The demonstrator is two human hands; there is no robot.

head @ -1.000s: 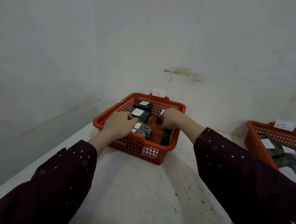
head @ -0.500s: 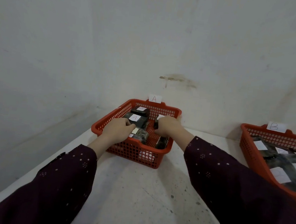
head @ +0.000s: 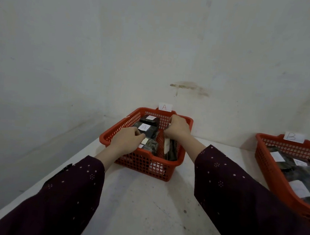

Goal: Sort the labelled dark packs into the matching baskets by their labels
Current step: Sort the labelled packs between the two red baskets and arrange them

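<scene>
both hands pinch packs in the a basket (head: 142, 165): left hand (head: 127, 140) on the labelled pack (head: 146, 129), right hand (head: 177, 128) on an upright pack (head: 170, 147); they look light and slippery, so you hold the edges.

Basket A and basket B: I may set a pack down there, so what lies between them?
Only bare white tabletop, seen in the head view; the right sleeve crosses in front of its nearer part.
</scene>
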